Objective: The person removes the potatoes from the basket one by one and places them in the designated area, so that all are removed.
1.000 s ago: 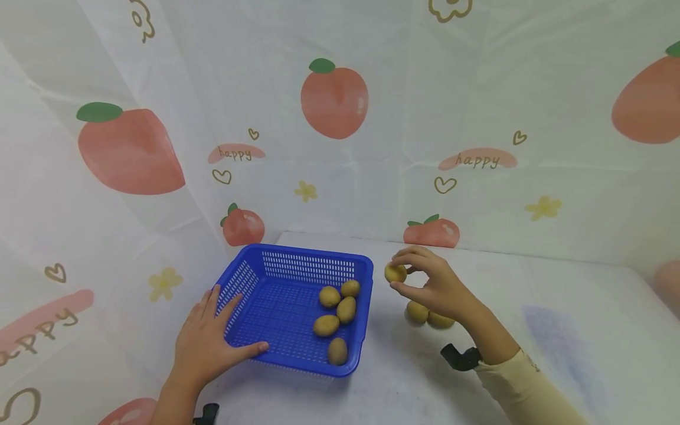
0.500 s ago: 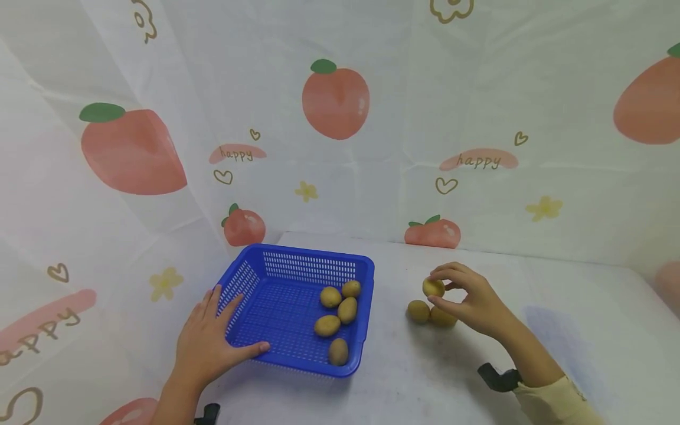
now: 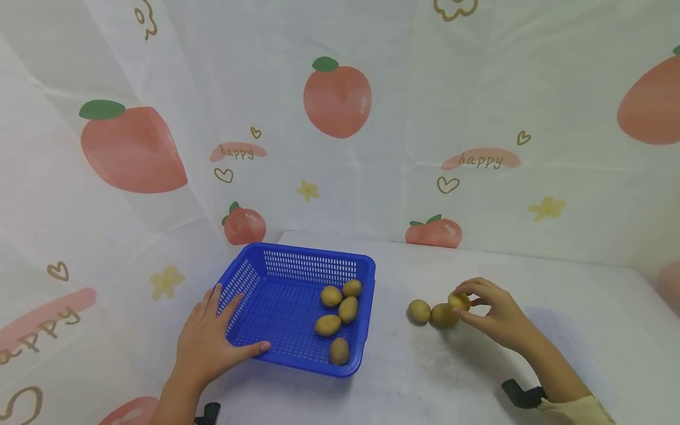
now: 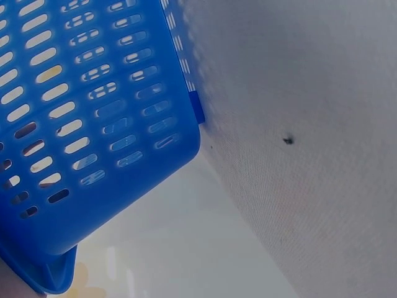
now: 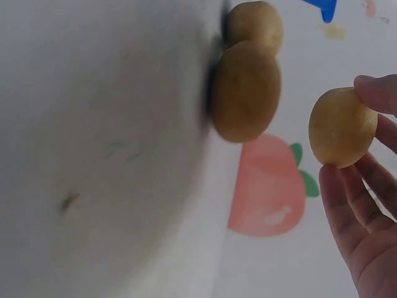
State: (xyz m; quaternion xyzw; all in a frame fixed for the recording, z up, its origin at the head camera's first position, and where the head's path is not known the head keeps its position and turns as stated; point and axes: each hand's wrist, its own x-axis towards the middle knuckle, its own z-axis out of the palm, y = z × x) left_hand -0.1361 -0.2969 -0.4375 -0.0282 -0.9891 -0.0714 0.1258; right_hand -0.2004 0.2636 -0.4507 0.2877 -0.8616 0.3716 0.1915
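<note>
My right hand (image 3: 499,316) pinches a small yellow potato (image 5: 342,127) between thumb and fingertips, held up off the table. Just left of it in the head view, two more potatoes lie side by side on the white cloth: a browner potato (image 3: 444,316) and a rounder potato (image 3: 419,311). My left hand (image 3: 209,345) rests with spread fingers on the near left corner of a blue plastic basket (image 3: 297,252), its thumb along the front rim. Inside that basket, several potatoes (image 3: 327,325) are grouped along the right side.
A white cloth (image 3: 404,378) covers the table. Behind and to the left hangs a pale sheet (image 3: 382,177) printed with peaches and flowers. Slotted basket wall (image 4: 93,112) fills much of the left wrist view.
My right hand has carried its potato rightward and down, from beside the basket to the right of the two potatoes on the table. My left hand and the basket have stayed put.
</note>
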